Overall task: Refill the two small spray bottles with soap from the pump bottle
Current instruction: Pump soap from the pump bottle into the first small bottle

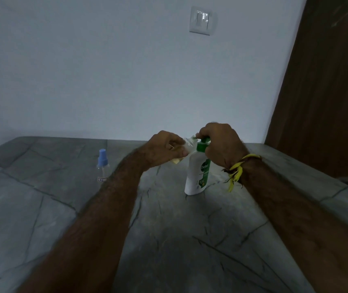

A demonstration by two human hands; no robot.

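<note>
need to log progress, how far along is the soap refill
Mid-job. The left hand holds an uncapped small clear bottle tilted at the nozzle of the pump bottle, with the right hand on the pump. The blue-capped spray bottle stands apart on the counter; whether it is filled is unclear.

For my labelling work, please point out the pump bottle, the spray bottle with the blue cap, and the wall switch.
pump bottle [196, 174], head view, on its white body.
spray bottle with the blue cap [102, 160], head view, on the blue cap.
wall switch [200, 20], head view, on its plate.
</note>
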